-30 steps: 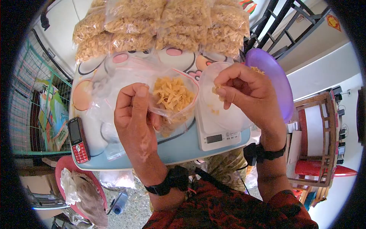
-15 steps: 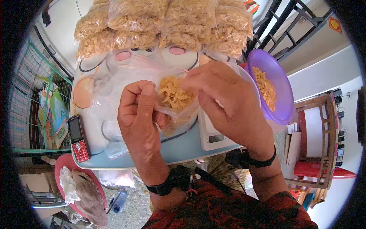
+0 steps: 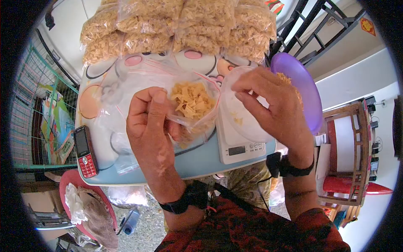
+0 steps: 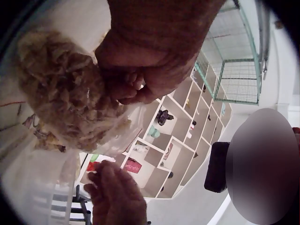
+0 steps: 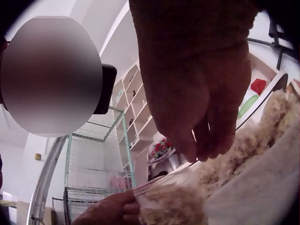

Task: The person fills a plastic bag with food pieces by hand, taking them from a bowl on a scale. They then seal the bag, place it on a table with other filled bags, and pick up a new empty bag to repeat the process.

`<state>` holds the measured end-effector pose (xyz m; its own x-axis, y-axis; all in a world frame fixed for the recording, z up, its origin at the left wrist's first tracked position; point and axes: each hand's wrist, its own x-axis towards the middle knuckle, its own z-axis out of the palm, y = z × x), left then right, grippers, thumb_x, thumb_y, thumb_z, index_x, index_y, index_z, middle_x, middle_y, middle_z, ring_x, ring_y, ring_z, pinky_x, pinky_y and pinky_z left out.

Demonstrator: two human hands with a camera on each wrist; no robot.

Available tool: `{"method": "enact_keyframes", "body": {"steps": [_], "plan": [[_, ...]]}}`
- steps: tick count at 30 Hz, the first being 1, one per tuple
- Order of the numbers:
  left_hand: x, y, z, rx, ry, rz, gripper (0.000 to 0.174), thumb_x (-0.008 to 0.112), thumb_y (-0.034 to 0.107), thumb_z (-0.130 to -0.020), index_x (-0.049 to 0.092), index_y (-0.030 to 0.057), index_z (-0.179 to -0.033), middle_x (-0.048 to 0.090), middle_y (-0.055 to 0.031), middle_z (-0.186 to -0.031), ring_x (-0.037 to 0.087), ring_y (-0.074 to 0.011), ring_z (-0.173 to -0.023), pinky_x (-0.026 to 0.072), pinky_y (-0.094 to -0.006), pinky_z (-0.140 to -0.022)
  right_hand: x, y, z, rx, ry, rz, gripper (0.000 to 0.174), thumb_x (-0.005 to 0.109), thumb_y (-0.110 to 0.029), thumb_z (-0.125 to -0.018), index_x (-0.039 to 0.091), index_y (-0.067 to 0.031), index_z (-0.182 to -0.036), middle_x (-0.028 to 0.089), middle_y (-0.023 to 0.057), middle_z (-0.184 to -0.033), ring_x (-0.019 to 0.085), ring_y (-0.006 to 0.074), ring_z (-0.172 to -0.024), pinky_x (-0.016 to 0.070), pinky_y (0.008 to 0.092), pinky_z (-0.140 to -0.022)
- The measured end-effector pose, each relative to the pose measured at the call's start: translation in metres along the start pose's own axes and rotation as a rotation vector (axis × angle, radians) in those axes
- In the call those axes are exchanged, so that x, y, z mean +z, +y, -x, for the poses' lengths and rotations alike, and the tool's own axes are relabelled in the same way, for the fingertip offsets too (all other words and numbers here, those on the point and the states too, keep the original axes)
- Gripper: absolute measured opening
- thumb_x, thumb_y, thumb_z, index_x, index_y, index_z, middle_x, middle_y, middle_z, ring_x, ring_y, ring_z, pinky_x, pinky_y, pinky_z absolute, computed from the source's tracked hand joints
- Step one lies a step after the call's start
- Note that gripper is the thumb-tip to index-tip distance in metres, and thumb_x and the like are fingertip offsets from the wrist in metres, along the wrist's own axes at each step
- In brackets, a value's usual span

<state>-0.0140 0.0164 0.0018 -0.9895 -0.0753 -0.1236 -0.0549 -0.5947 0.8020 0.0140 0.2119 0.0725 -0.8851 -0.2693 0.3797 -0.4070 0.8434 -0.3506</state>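
Note:
My left hand (image 3: 151, 119) grips the side of a clear zip bag (image 3: 212, 114), pinching its edge between thumb and fingers. Its mouth gapes upward, showing pale yellow dried flakes (image 3: 192, 101) inside. In the left wrist view the filled bag (image 4: 65, 93) hangs beside that hand. Over a white translucent bowl (image 3: 247, 126) hovers my right hand (image 3: 273, 105), fingers loosely bent and no flake visible between them. A few flakes (image 3: 237, 119) lie in this bowl, which sits on a white digital scale (image 3: 235, 157). The right wrist view shows the right hand (image 5: 201, 103) with fingers pointing down.
Filled bags of flakes (image 3: 176, 29) are stacked along the table's back. A purple bowl (image 3: 312, 96) with more flakes stands right of the scale. Empty plastic bags (image 3: 134, 88) lie left of centre. A red and black phone (image 3: 85, 151) rests at the left table edge.
My right hand went from above the white bowl to the bag's mouth and came back over the bowl. The flake pinched earlier no longer shows. The left hand keeps its hold.

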Motion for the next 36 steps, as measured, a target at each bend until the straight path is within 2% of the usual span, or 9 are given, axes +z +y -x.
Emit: {"method": "enact_keyframes", "body": {"steps": [4,7,10,16,19,25,28,31,36], "plan": [[-0.001,-0.003,-0.001,0.005,-0.004,0.006,0.015,0.063,0.020,-0.091,0.058,0.0068,-0.095,0.049,0.0037,-0.066,0.037,-0.0028,-0.045,0.0264,-0.0180,-0.037,-0.011,0.027,0.027,0.150,-0.409,0.146,0.011,0.063,-0.011,-0.084,0.065,-0.0015,-0.088,0.063,0.0128,-0.083,0.062,0.0298,-0.079,0.0489,0.0376,-0.070],[-0.001,-0.004,0.000,0.015,-0.012,-0.018,0.015,0.063,0.022,-0.090,0.058,0.0088,-0.096,0.049,0.0044,-0.067,0.036,-0.0022,-0.046,0.0248,-0.0175,-0.038,-0.007,0.030,0.039,0.207,-0.566,0.041,0.014,0.060,-0.014,-0.085,0.065,-0.0009,-0.087,0.064,0.0133,-0.085,0.062,0.0315,-0.080,0.0486,0.0386,-0.072],[-0.001,-0.006,0.000,0.025,-0.024,-0.021,0.014,0.063,0.022,-0.091,0.058,0.0091,-0.096,0.049,0.0043,-0.067,0.036,-0.0023,-0.046,0.0249,-0.0176,-0.037,-0.002,0.036,0.038,0.160,-0.577,0.014,0.014,0.059,-0.014,-0.085,0.065,-0.0014,-0.087,0.063,0.0133,-0.084,0.062,0.0325,-0.080,0.0483,0.0394,-0.072],[-0.002,-0.009,-0.003,0.035,-0.022,-0.015,0.014,0.063,0.021,-0.091,0.058,0.0087,-0.096,0.049,0.0041,-0.067,0.037,-0.0022,-0.046,0.0244,-0.0175,-0.036,0.006,0.042,0.033,0.073,-0.416,0.046,0.015,0.057,-0.013,-0.086,0.065,-0.0015,-0.090,0.061,0.0142,-0.084,0.061,0.0336,-0.081,0.0481,0.0409,-0.073],[-0.002,-0.008,-0.003,0.031,-0.020,-0.019,0.014,0.063,0.021,-0.091,0.058,0.0084,-0.096,0.049,0.0042,-0.067,0.037,-0.0021,-0.046,0.0241,-0.0174,-0.036,0.004,0.032,0.031,0.108,-0.488,-0.136,0.015,0.055,-0.013,-0.087,0.064,-0.0018,-0.091,0.061,0.0144,-0.085,0.061,0.0341,-0.083,0.0483,0.0413,-0.074],[-0.004,-0.008,-0.004,0.018,-0.035,0.004,0.014,0.062,0.020,-0.091,0.058,0.0081,-0.096,0.048,0.0046,-0.067,0.036,-0.0024,-0.046,0.0248,-0.0177,-0.037,0.017,0.039,0.030,0.042,-0.403,0.067,0.014,0.055,-0.012,-0.088,0.064,-0.0014,-0.092,0.061,0.0150,-0.085,0.060,0.0346,-0.084,0.0480,0.0409,-0.074],[-0.005,-0.005,-0.004,0.023,-0.017,-0.002,0.013,0.062,0.020,-0.092,0.058,0.0081,-0.095,0.047,0.0044,-0.067,0.036,-0.0027,-0.046,0.0253,-0.0182,-0.037,0.012,0.033,0.026,0.173,-0.376,0.079,0.015,0.055,-0.013,-0.089,0.063,-0.0012,-0.093,0.062,0.0148,-0.087,0.061,0.0349,-0.085,0.0479,0.0408,-0.075],[-0.006,-0.005,-0.004,0.026,-0.023,0.005,0.013,0.062,0.020,-0.091,0.058,0.0081,-0.095,0.048,0.0041,-0.067,0.036,-0.0029,-0.045,0.0253,-0.0185,-0.037,0.009,0.028,0.030,0.115,-0.452,-0.154,0.015,0.054,-0.013,-0.090,0.063,-0.0012,-0.094,0.063,0.0156,-0.089,0.061,0.0354,-0.086,0.0479,0.0413,-0.075],[-0.006,-0.006,-0.003,0.034,-0.037,0.012,0.013,0.063,0.020,-0.091,0.059,0.0082,-0.095,0.049,0.0044,-0.067,0.036,-0.0027,-0.045,0.0248,-0.0189,-0.037,0.021,0.025,0.029,0.115,-0.388,-0.066,0.015,0.055,-0.012,-0.089,0.062,-0.0010,-0.096,0.062,0.0168,-0.089,0.060,0.0357,-0.085,0.0478,0.0410,-0.075]]}}
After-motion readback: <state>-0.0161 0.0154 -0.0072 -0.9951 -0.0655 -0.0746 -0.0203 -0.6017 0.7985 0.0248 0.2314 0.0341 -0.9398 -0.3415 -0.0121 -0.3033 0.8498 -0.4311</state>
